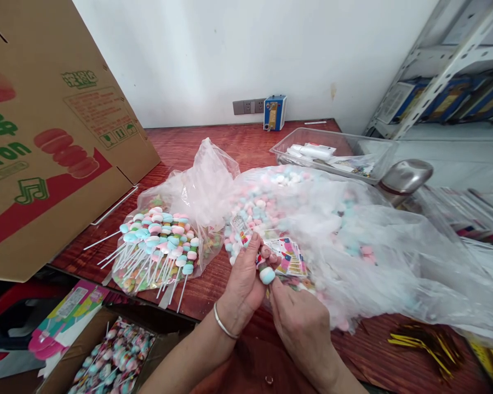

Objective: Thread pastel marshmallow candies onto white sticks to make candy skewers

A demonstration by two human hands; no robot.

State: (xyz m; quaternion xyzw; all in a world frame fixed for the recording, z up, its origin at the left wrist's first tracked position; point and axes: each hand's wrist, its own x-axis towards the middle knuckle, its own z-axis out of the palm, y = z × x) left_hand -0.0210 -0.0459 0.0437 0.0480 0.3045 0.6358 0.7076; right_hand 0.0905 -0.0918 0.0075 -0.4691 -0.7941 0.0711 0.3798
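Note:
My left hand (246,276) is closed around a marshmallow skewer (267,275), whose pale blue and white lower end shows below the fingers. A clear printed wrapper (240,227) sticks up past my left thumb. Pinched fingers of my right hand (302,320) meet the skewer's bottom end; the stick there is hidden by them. Just behind my hands lies a stack of colourful printed cards (290,256). Several more marshmallow skewers (164,235) with white sticks lie in a pile to the left, on a clear bag of gummy candies (135,284).
A large clear bag of loose marshmallows (258,205) spreads over the red-brown table (246,361). Behind it stands a plastic tray (332,137), beside a metal cup (406,175). Gold twist ties (427,345) lie at right. Cardboard boxes (66,137) flank the left side.

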